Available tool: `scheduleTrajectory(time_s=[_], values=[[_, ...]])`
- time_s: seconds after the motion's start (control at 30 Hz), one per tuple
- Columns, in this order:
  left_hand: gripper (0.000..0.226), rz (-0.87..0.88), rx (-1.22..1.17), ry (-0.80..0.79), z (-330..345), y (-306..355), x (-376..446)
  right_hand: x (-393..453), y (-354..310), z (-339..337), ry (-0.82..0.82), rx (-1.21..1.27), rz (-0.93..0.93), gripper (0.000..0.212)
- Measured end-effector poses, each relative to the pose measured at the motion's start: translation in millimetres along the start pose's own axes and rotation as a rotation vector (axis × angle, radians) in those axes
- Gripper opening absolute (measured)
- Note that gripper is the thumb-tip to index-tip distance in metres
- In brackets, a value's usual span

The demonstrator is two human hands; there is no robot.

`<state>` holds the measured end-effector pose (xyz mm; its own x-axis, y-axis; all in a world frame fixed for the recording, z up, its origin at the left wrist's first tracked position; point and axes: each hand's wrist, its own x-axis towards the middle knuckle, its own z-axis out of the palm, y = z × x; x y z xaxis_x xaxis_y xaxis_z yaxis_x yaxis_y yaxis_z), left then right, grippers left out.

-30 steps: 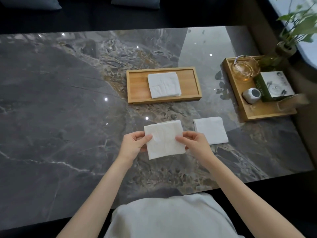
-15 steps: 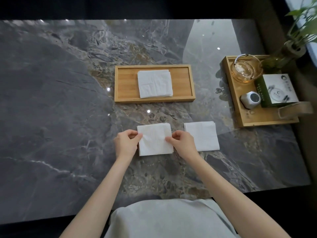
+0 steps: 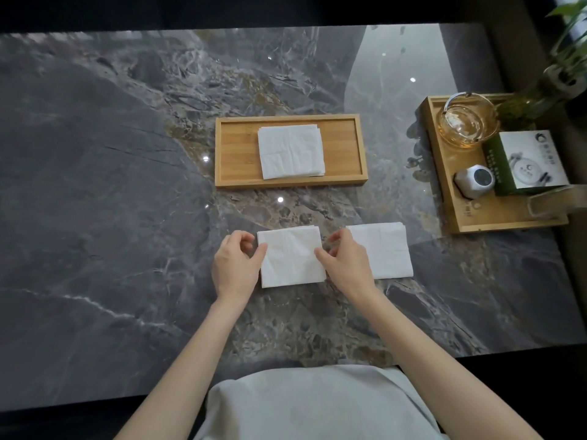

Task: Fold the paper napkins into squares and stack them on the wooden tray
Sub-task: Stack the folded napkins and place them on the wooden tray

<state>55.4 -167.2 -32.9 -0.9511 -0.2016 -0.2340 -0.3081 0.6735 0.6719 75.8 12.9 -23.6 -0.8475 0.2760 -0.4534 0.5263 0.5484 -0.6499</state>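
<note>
A folded white napkin [image 3: 290, 257] lies flat on the dark marble table in front of me. My left hand [image 3: 235, 266] pinches its left edge and my right hand [image 3: 344, 262] pinches its right edge. A second white napkin [image 3: 386, 254] rests just to the right, partly hidden behind my right hand. Farther back sits the wooden tray [image 3: 344, 150] with a folded napkin stack [image 3: 290, 151] in its middle.
At the right edge stands another wooden tray [image 3: 495, 222] holding a glass cup [image 3: 465, 122], a small white cube [image 3: 475, 181] and a green and white box [image 3: 529, 163]. A plant [image 3: 559, 68] rises behind it. The table's near edge is close to my body.
The napkin was held slightly lifted a second ago; it now lies flat on the table, squared up, with both hands still at its side edges.
</note>
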Motion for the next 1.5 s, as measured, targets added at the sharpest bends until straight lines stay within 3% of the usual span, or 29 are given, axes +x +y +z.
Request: scheduleTrajectory(time_s=[0.1, 0.17, 0.27, 0.37, 0.47, 0.7, 0.87, 1.03, 1.17, 1.23, 1.3, 1.4, 1.5], values=[[0.029, 0.192, 0.090, -0.052, -2, -1, 3, 2, 1, -5, 0.092, -0.122, -0.223, 0.033], [0.034, 0.294, 0.187, -0.084, -2, 2, 5, 10, 1, -6, 0.047, -0.233, -0.354, 0.043], [0.033, 0.418, 0.280, -0.046, -2, 8, 3, 21, 0, -4, -0.040, -0.402, -0.403, 0.052], [0.032, 0.593, 0.360, -0.013, 1, 11, -6, 26, 0, -2, -0.038, -0.474, -0.434, 0.046], [0.038, 0.703, 0.462, -0.099, 11, 6, -20, 27, -3, -2, -0.043, -0.457, -0.434, 0.037], [0.057, 0.561, 0.611, -0.315, 28, -11, -41, 29, -10, 0, -0.127, -0.394, -0.359, 0.024], [0.059, 0.508, 0.583, -0.335, 32, -17, -41, 28, -13, 0, -0.186, -0.263, -0.283, 0.012], [0.062, 0.401, 0.278, -0.268, 30, -9, -44, 17, -14, -11, -0.234, 0.111, -0.151, 0.008], [0.076, 0.016, -0.247, -0.189, 25, 9, -36, 7, -11, -31, -0.254, 0.323, -0.131, 0.019], [0.082, -0.136, -0.516, -0.261, 22, 22, -30, 2, -8, -44, -0.259, 0.386, -0.136, 0.027], [0.084, -0.140, -0.688, -0.357, 20, 34, -25, -2, -4, -60, -0.263, 0.459, -0.149, 0.033], [0.064, -0.071, -0.845, -0.600, 22, 52, -18, -5, 4, -87, -0.285, 0.587, -0.163, 0.035], [0.040, -0.089, -0.842, -0.753, 36, 74, -20, -5, 17, -114, -0.273, 0.627, -0.138, 0.035]])
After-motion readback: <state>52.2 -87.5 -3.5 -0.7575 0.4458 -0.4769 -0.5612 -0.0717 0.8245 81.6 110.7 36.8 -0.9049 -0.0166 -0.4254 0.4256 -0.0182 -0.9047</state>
